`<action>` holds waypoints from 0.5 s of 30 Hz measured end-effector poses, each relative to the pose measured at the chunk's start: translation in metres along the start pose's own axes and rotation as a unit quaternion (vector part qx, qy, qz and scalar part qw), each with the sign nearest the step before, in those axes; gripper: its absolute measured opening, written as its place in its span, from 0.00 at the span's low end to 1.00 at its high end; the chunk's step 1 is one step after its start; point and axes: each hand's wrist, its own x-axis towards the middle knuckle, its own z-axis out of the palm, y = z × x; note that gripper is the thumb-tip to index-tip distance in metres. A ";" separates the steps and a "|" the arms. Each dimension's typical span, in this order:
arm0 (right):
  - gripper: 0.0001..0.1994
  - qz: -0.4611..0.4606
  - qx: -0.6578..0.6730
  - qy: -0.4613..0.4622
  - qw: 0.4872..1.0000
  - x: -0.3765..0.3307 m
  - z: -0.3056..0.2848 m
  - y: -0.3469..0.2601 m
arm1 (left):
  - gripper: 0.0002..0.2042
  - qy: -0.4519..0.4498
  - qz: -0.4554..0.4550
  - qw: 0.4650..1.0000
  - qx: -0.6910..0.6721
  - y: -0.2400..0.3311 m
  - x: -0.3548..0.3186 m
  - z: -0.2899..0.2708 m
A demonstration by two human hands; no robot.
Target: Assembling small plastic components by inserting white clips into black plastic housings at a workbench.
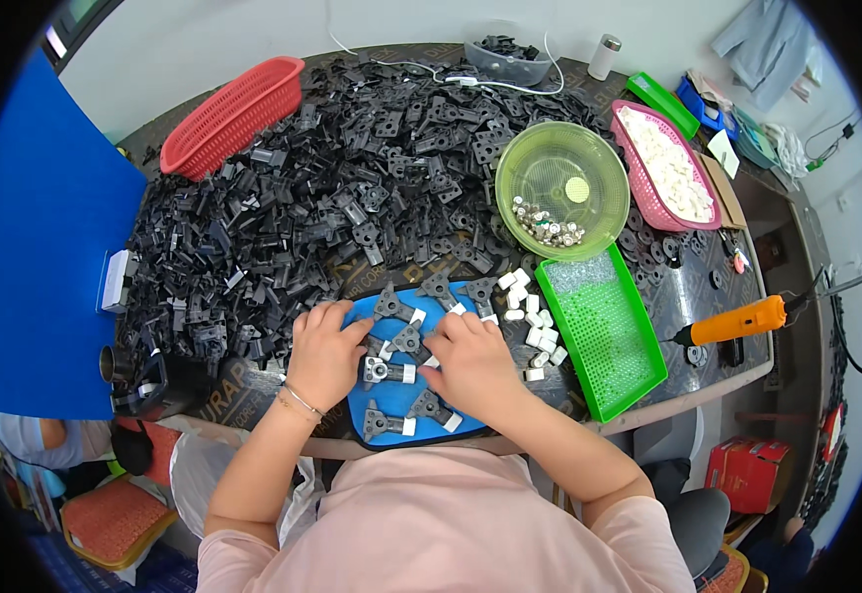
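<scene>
Several black three-armed plastic parts (386, 422) lie on a blue mat (360, 407) in front of me, most with a small white block on one arm. My left hand (322, 358) is at the mat's left edge, fingers curled and closed beside a black part; what they hold is hidden. From the right, my right hand (473, 366) reaches in, thumb and fingers closed about a small white block (432, 362). Between the hands lies another black part (407, 339); whether either hand touches it, I cannot tell. Loose white blocks (536, 337) are strewn right of the mat.
A large heap of black parts (352, 168) covers the table's far side, with a red basket (228, 117) behind it. To the right are a green tray (639, 381), a yellow-green basket (604, 168), a pink basket (660, 203) of white pieces and an orange electric screwdriver (737, 321).
</scene>
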 end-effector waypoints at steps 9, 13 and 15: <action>0.13 0.010 -0.047 -0.029 0.998 0.006 0.014 -0.003 | 0.19 0.002 -0.026 1.000 -0.009 -0.016 -0.004 0.004; 0.12 0.017 -0.037 -0.029 0.999 0.004 0.013 -0.001 | 0.17 0.031 -0.009 0.999 -0.015 -0.006 -0.001 -0.002; 0.12 0.024 -0.028 -0.018 0.999 0.005 0.004 -0.001 | 0.17 0.014 -0.003 0.999 -0.052 0.000 -0.004 -0.006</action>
